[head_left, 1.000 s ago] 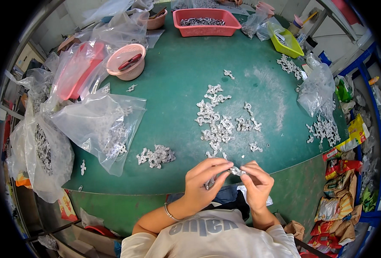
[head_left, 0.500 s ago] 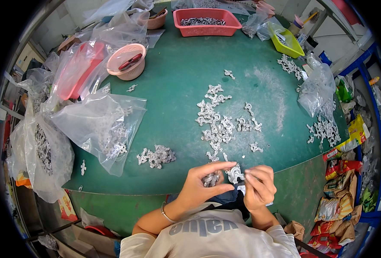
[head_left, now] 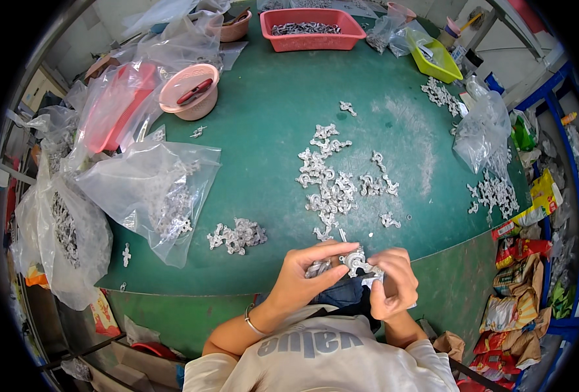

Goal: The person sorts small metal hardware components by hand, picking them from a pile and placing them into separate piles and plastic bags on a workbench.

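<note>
Over the table's near edge, my left hand (head_left: pixel 296 274) is closed around several small silvery cast metal parts (head_left: pixel 317 268) in its palm. At its fingertips is one more cast metal part (head_left: pixel 356 261), with a rounded body and projecting arms. My right hand (head_left: pixel 397 281) is closed on the other side of that same part, with its fingers bent and thumb below. A small whitish piece beside the right fingers is too unclear to name. Just beyond my hands, a loose pile of similar castings (head_left: pixel 328 189) lies on the green table (head_left: pixel 270 130).
A second heap of castings (head_left: pixel 238 236) lies to the left, near a clear plastic bag (head_left: pixel 152 189) of parts. Pink bowl (head_left: pixel 201 108), red tray (head_left: pixel 312 42) and yellow-green basket (head_left: pixel 436 65) stand farther back. More castings (head_left: pixel 492 195) lie at the right edge.
My right thumb has moved down and the right fingers have shifted slightly. The part between my hands appears turned, and more of it shows. The piles on the table stay the same.
</note>
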